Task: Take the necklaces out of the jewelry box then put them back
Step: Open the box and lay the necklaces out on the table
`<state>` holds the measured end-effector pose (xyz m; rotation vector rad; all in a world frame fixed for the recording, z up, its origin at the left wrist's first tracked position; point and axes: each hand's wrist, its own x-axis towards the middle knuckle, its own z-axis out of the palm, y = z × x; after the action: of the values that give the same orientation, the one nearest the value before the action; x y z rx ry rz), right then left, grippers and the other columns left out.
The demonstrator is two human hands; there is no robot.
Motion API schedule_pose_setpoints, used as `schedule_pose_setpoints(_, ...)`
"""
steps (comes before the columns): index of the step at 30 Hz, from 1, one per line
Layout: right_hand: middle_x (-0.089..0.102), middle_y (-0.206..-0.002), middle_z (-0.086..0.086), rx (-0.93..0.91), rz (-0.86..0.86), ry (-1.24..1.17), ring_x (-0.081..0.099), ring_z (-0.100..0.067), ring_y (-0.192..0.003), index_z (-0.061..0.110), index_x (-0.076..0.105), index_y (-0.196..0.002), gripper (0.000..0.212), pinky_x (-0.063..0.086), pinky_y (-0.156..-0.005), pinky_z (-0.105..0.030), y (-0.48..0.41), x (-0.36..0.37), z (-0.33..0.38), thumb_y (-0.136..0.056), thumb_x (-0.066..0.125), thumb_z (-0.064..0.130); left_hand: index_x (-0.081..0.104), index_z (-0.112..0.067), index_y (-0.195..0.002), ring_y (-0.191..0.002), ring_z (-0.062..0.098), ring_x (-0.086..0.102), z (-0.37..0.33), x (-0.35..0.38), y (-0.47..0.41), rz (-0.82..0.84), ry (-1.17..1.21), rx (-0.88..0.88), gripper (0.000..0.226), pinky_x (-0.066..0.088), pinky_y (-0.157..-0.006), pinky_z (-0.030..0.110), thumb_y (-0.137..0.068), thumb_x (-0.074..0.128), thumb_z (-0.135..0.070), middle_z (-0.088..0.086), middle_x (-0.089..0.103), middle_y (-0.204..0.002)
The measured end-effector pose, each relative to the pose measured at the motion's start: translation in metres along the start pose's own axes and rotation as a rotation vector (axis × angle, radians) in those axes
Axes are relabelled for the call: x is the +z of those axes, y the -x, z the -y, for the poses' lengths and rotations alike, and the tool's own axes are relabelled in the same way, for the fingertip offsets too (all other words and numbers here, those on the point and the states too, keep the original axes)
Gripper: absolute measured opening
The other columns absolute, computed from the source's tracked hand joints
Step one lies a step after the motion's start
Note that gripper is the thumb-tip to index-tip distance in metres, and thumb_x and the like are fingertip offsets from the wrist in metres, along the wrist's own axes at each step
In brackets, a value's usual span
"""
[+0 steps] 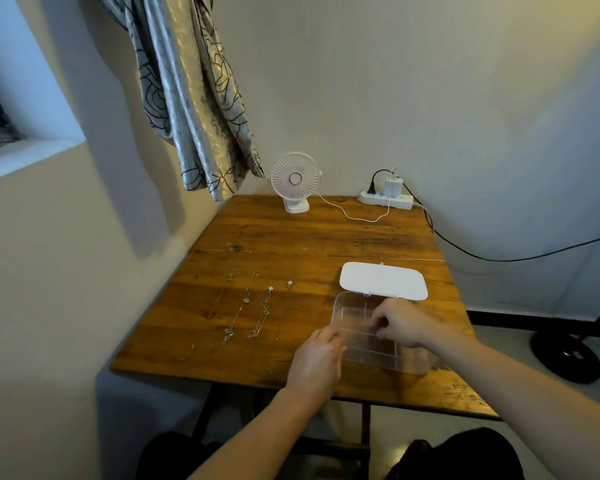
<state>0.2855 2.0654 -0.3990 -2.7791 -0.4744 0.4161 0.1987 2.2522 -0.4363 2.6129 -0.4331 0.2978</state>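
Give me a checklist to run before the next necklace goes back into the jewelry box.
1. Lid open: ok. The white lid is folded back behind the clear jewelry box.
2. Necklaces reachable: ok. The necklaces lie in separate rows on the table, left of the box.
3. Chains untangled: cannot tell; they are too fine to judge.
4. Hands free: cannot tell. The right hand is over the box with fingers curled, the left hand at its near left edge; any chain held is not visible.
5. Compartments free: cannot tell; the right hand covers part of them.
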Motion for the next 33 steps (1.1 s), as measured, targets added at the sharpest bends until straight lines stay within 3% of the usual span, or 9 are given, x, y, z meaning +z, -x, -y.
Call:
schedule_pose_setpoints(4,0.064,-0.085,0.015,-0.004,-0.044,-0.121,0.060,-0.003,-0.083,0.022,0.076,-0.091,0.016,0.044,-0.068,-0.012,0.003,-0.011,-0.005,-0.079,0.075,0.011,0.057,-0.018,-0.126,-0.119,0.009,0.049,-0.001,0.003,-0.004,-0.008,0.014,0.001,0.030,0.042,-0.101,0.023,-0.097,0.048,-0.020,-0.002,0.054,-0.132)
schedule_pose_setpoints(8,0.069,-0.085,0.009,0.010,-0.158,-0.375,0.063,-0.010,-0.082,0.022,0.075,-0.084,0.017,0.046,-0.064,-0.015,0.014,-0.029,-0.006,-0.079,0.075,0.005,0.056,-0.019,-0.127,-0.118,0.009,0.050,-0.005,0.004,-0.008,-0.027,0.032,0.014,0.032,0.043,-0.100,0.023,-0.096,0.049,-0.019,-0.002,0.054,-0.133)
schedule_pose_setpoints(11,0.073,-0.089,-0.001,0.027,-0.160,-0.573,0.067,-0.017,-0.080,0.017,0.076,-0.087,0.016,0.051,-0.061,-0.017,0.022,-0.048,0.003,-0.081,0.073,0.002,0.056,-0.021,-0.127,-0.121,0.009,0.049,-0.001,0.001,-0.004,-0.047,0.057,0.054,0.033,0.042,-0.100,0.022,-0.095,0.052,-0.017,-0.002,0.051,-0.137)
schedule_pose_setpoints(16,0.075,-0.088,-0.006,-0.015,-0.071,-0.737,0.066,-0.011,-0.071,0.014,0.077,-0.094,0.015,0.052,-0.063,-0.019,0.029,-0.067,0.040,-0.082,0.072,0.005,0.058,-0.024,-0.122,-0.125,0.009,0.046,0.031,-0.015,0.021,-0.145,0.020,-0.030,0.031,0.046,-0.100,0.030,-0.092,0.057,-0.019,-0.002,0.046,-0.140)
schedule_pose_setpoints(22,0.072,-0.091,-0.002,-0.096,0.077,-0.654,0.070,-0.015,-0.086,0.016,0.073,-0.095,0.015,0.056,-0.070,-0.021,0.016,-0.025,0.102,-0.084,0.071,0.006,0.059,-0.028,-0.117,-0.114,0.005,0.045,0.082,-0.048,0.056,-0.183,-0.087,-0.251,0.026,0.039,-0.098,0.024,-0.092,0.054,-0.023,-0.010,0.052,-0.123)
schedule_pose_setpoints(26,0.066,-0.102,0.004,-0.136,0.149,-0.347,0.062,-0.012,-0.095,0.023,0.070,-0.096,0.016,0.053,-0.079,-0.022,-0.001,0.022,0.121,-0.085,0.070,0.011,0.057,-0.029,-0.115,-0.110,0.006,0.044,0.101,-0.052,0.075,-0.053,-0.169,-0.362,0.023,0.040,-0.098,0.028,-0.095,0.047,-0.029,-0.010,0.051,-0.120)
schedule_pose_setpoints(28,0.065,-0.107,0.005,-0.150,0.126,-0.208,0.059,-0.010,-0.099,0.024,0.070,-0.101,0.018,0.047,-0.079,-0.017,-0.008,0.037,0.122,-0.086,0.069,0.014,0.056,-0.028,-0.117,-0.111,0.007,0.043,0.105,-0.049,0.079,-0.029,-0.188,-0.347,0.024,0.038,-0.099,0.029,-0.096,0.045,-0.030,-0.010,0.050,-0.121)
schedule_pose_setpoints(33,0.067,-0.115,0.003,-0.164,-0.050,-0.035,0.061,-0.009,-0.106,0.024,0.070,-0.105,0.027,0.047,-0.085,-0.019,-0.010,0.041,0.121,-0.092,0.055,0.006,0.054,-0.027,-0.120,-0.111,0.008,0.042,0.111,-0.045,0.081,-0.039,-0.178,-0.323,0.027,0.036,-0.099,0.029,-0.097,0.042,-0.030,-0.009,0.050,-0.120)
